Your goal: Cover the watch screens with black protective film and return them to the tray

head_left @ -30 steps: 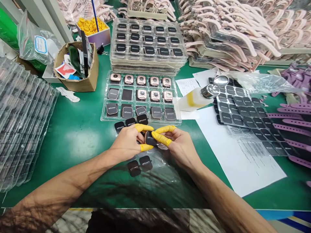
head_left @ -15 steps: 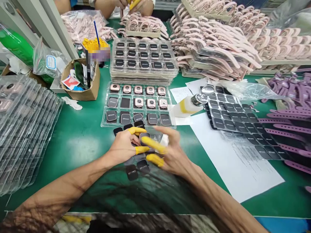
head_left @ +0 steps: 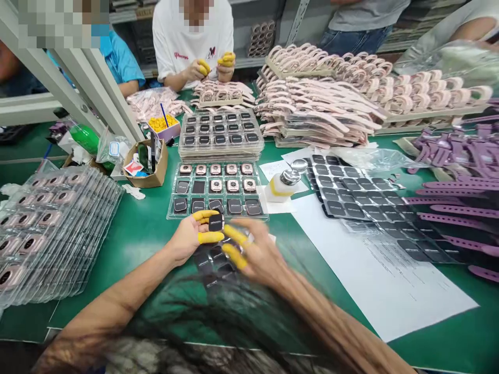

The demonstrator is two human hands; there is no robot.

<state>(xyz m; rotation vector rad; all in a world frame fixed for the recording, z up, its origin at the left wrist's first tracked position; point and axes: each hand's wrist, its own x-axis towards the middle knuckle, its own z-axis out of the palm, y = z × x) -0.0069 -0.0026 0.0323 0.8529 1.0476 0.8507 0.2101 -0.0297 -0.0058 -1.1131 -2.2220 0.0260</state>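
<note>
My left hand (head_left: 189, 236), with yellow finger covers, grips a small square watch face with a black front (head_left: 215, 222) by its edges. Close to its right side is my right hand (head_left: 253, 252), blurred, with two yellow-covered fingers near the face; whether it holds anything is not clear. Beneath both hands lie black square film pieces (head_left: 218, 253), partly hidden. Just beyond, a clear tray (head_left: 168, 212) carries pink watch faces in its upper rows and black-covered squares in the front row. A pump bottle (head_left: 277, 188) with yellow liquid stands right of the tray.
Stacked clear trays (head_left: 66, 228) rise at left, near a cardboard box (head_left: 154, 176). Behind are more trays (head_left: 220, 150) and pink straps (head_left: 312, 109). Black film sheets (head_left: 358, 192), white paper (head_left: 370, 270) and purple straps (head_left: 452, 208) lie right. A person (head_left: 193, 47) sits opposite.
The view has tilted up, showing more of the people opposite. The watch face in my left hand now shows its black labelled front. My right hand stays beside it, still blurred.
</note>
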